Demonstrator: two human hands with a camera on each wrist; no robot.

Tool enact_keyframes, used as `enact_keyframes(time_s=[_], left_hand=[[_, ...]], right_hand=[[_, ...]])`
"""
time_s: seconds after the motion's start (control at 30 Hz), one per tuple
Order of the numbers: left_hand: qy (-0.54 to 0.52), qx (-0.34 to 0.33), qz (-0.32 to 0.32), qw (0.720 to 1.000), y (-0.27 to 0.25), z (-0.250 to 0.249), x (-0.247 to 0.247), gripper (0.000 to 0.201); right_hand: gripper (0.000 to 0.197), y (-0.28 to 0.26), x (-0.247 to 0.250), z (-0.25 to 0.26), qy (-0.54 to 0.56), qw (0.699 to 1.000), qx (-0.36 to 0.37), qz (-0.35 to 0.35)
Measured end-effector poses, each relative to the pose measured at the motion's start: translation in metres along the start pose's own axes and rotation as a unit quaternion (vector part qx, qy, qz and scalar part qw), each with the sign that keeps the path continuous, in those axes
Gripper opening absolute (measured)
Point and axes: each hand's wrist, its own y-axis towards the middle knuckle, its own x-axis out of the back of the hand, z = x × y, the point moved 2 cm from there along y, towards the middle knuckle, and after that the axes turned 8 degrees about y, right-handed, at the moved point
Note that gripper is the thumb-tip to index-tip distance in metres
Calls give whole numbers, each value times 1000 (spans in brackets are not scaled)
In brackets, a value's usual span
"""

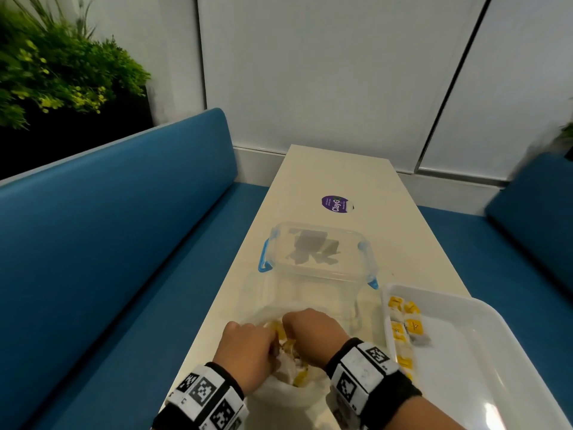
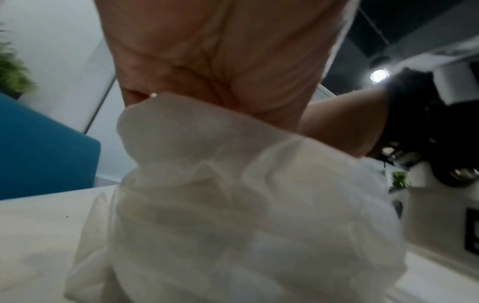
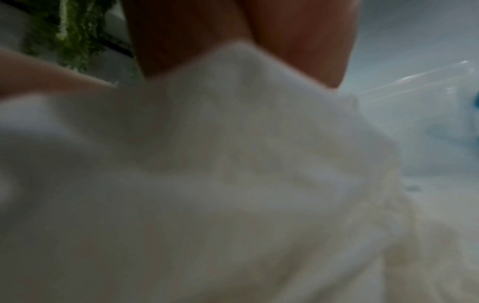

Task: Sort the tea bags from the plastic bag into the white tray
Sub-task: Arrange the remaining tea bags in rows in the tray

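Both my hands, left hand (image 1: 248, 346) and right hand (image 1: 313, 330), grip the plastic bag (image 1: 294, 389) mouth with curled fingers near the table (image 1: 341, 178) edge, white tray (image 1: 483, 361) just right.

Office lounge booth: blue upholstered benches (image 1: 108, 228), narrow cream table (image 1: 335, 181), panelled wall (image 1: 325, 72), planter greenery (image 1: 55, 63).

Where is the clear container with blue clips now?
In the head view, the clear container stands mid-table, just beyond both hands and left of the white tray.
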Motion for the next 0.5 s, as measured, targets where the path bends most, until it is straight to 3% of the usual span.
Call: enact_keyframes(time_s=[0.1,0.2,0.37,0.5], left_hand=[[-160,42,-24,986,0,9,2,21],[-318,67,-60,944,2,16,6,15],[-526,97,-145,833,6,17,27,11],[-683,114,-124,711,12,4,43,9]], right_hand=[[22,-3,9,-7,120,991,-14,-61],[18,-8,21,-14,225,967,-18,-115],[30,-22,47,-27,361,913,-15,-189],[23,-41,71,-37,467,859,-9,-209]])
